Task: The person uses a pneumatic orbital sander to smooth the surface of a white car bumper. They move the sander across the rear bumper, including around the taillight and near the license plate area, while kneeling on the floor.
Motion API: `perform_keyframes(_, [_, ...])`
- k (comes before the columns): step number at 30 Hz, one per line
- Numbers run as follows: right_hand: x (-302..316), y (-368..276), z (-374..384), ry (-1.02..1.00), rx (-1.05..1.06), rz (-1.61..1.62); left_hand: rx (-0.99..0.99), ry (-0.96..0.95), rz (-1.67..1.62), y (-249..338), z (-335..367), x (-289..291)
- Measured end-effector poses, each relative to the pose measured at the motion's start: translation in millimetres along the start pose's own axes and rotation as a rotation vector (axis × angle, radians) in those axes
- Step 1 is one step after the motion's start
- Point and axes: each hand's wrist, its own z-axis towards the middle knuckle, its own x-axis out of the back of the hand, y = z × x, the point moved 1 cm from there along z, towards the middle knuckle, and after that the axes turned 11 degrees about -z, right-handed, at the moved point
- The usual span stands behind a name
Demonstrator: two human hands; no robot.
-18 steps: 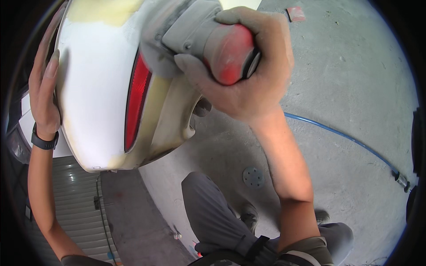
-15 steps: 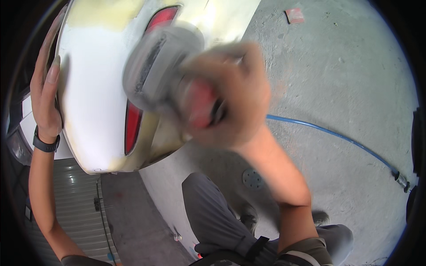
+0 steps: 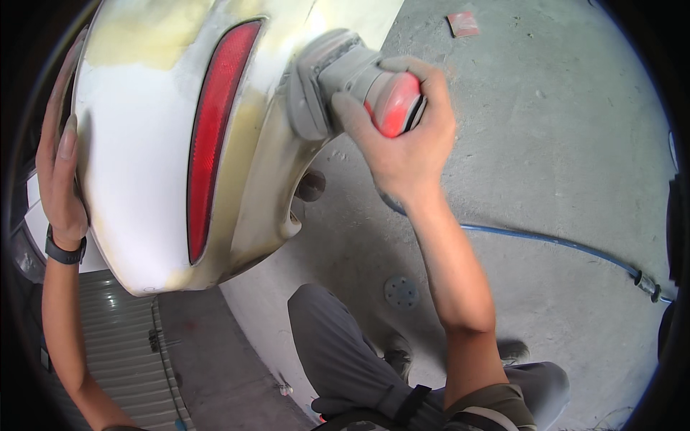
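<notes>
My right hand (image 3: 410,144) is wrapped round the red-topped body of a grey orbital sander (image 3: 341,75). The sander is tilted, its round pad against the lower side of a car bumper (image 3: 136,165). That bumper is white with yellowish sanded patches, and a long red reflector (image 3: 223,136) is set into it, left of the sander. My left hand (image 3: 63,172), with a dark band at the wrist, lies along the bumper's far left edge, fingers stretched out flat. Some of its fingertips run behind the dark rim of the picture.
A blue air hose (image 3: 546,237) runs over the grey concrete floor to a metal coupling (image 3: 647,285) at the right. On the floor lie a round pad with holes (image 3: 401,292) and a reddish square sheet (image 3: 463,24). A ribbed metal shutter (image 3: 118,337) stands lower left.
The sander has moved right, off the reflector to the bumper's lower side, and is less blurred. The reflector now shows whole. My left hand stays on the bumper edge.
</notes>
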Motion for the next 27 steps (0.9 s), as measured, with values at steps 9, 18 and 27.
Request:
perform_keyframes(9, [36.2, -27.1, -55.8, -0.386, -0.113, 0.012, 0.065, 0.014, 0.009, -4.9, -5.8, 3.4])
perform_keyframes(18, [33.0, -36.8, -54.9, -0.417, -0.175, -0.035, 0.077, 0.010, 0.085, -7.1, -7.6, 6.4])
perform_keyframes(27, [30.3, -45.7, -49.6, -0.382, -0.167, -0.014, 0.039, -0.024, 0.082, 0.8, -1.4, 3.7])
